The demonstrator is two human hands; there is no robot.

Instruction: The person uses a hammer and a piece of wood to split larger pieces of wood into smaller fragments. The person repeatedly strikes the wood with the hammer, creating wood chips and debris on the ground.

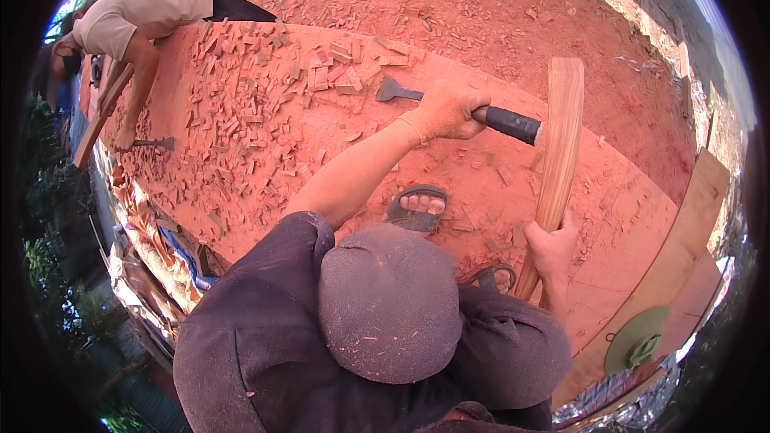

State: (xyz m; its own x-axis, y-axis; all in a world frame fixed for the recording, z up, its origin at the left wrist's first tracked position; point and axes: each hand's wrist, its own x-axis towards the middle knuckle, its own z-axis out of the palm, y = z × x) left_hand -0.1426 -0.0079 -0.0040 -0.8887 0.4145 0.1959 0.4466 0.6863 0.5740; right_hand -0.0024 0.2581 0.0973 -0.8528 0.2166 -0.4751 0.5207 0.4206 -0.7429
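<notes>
My left hand (pixel 453 110) is wrapped round a broad-bladed chisel (pixel 513 123), holding it at the shaft just above the black handle. The flat blade points left over the wood chips, and the capped handle end points right. In my right hand (pixel 552 248) is a long, thick wooden club (pixel 559 144) with striped grain. It stands out away from me, its wide end far and its narrower end in my grip. The chisel's handle end is close beside the club in this view; whether they touch I cannot tell. Beneath both lies a large reddish wooden slab (pixel 618 208).
Loose wood chips (pixel 249 104) cover the slab's left and middle. My sandalled feet (pixel 421 204) rest on it. At far left a co-worker (pixel 152 20) bends over with another chisel (pixel 156 143) and wooden bar (pixel 100 116). A green disc (pixel 638 341) lies on boards at right.
</notes>
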